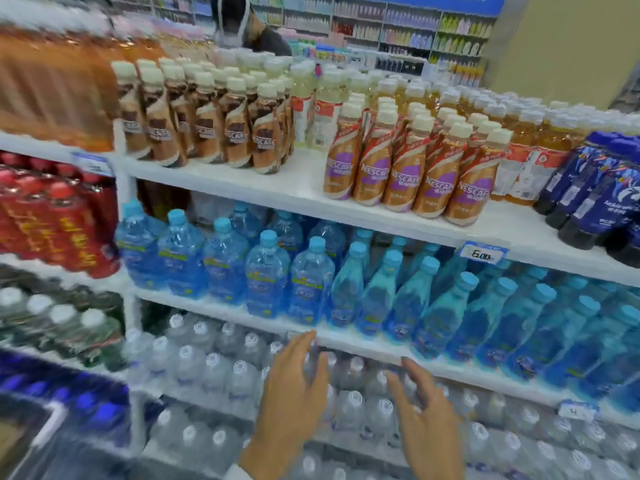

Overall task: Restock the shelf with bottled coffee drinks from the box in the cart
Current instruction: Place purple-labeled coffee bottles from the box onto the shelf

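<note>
Two groups of bottled coffee drinks stand on the top white shelf (304, 188): brown-labelled bottles (207, 126) at the left and orange-and-purple-labelled bottles (415, 168) at the right. A bare gap of shelf lies between the groups. My left hand (294, 393) and my right hand (426, 417) hang low in front of the clear water bottles, fingers straight and spread, holding nothing. The box and the cart are out of view.
Blue water bottles (311, 278) fill the middle shelf, clear white-capped bottles (214, 375) the lower one. Red drinks (52, 220) sit left, dark blue bottles (595, 202) right, yellow tea bottles (526, 143) behind. A person (242, 26) stands beyond the shelf. The view is blurred.
</note>
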